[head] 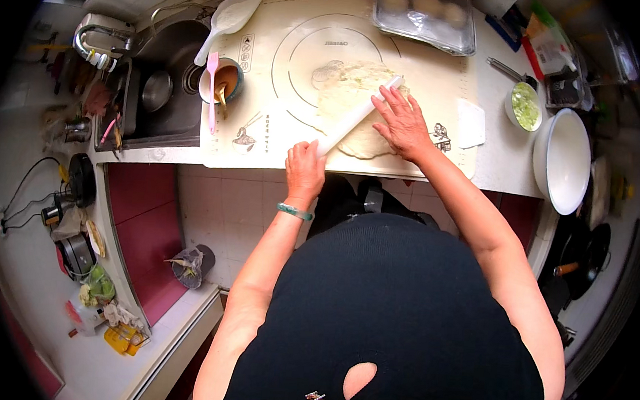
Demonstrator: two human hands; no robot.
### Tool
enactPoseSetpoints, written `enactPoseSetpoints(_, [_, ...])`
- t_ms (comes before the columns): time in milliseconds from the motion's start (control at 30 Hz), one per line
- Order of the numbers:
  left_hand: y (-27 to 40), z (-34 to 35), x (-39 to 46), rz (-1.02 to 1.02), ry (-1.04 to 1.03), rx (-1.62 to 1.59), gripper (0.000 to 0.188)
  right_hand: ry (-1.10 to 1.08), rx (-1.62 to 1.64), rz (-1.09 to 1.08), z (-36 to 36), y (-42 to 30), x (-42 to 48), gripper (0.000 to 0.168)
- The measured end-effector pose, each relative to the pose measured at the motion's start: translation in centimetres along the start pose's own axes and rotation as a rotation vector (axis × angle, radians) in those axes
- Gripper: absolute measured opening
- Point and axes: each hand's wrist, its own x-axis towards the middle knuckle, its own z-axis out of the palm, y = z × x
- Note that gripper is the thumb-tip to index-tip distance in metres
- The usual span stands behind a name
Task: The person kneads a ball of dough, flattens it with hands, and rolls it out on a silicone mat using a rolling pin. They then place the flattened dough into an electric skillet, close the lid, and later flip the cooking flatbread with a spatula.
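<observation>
A white rolling pin (352,119) lies diagonally across a flattened sheet of dough (367,139). My left hand (305,169) is closed around the pin's near left end, at the front edge of the mat. Toward its far right end, my right hand (401,119) rests on the pin with the fingers spread, the palm over the dough. Greenish bits show on the far part of the sheet. Under the dough is a cream silicone kneading mat (260,92) with printed circles and drawings.
A bowl (234,79) of brown liquid with a pink brush (213,83) stands left, beside the sink (170,42) and a white scoop (235,13). A covered tray (424,19) of dough balls lies behind. Rightward are a white scraper (471,124), chopped greens (525,106) and an enamel basin (561,160).
</observation>
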Motion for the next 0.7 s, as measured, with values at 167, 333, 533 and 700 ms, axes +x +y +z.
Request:
enactPoseSetpoints(167, [-0.6, -0.4, 0.4, -0.015, -0.047, 0.011, 0.048, 0.022, -0.094, -0.027, 2.8, -1.1, 3.4, 0.068])
enactPoseSetpoints(333, [-2.0, -1.1, 1.3, 0.004, -0.030, 0.007, 0.050, -0.018, -0.100, -0.022, 3.1, -3.2, 8.2, 0.071])
enactPoseSetpoints(533, [-4.0, -1.8, 3.2, 0.046, -0.027, -0.044, 0.045, -0.025, -0.015, 0.016, 1.6, -6.4, 12.9, 0.066])
enactPoseSetpoints(700, [-6.6, -2.2, 3.9, 0.021, 0.031, -0.233, 0.040, 0.333, 0.233, 0.095, -1.3, -4.5, 9.5, 0.057])
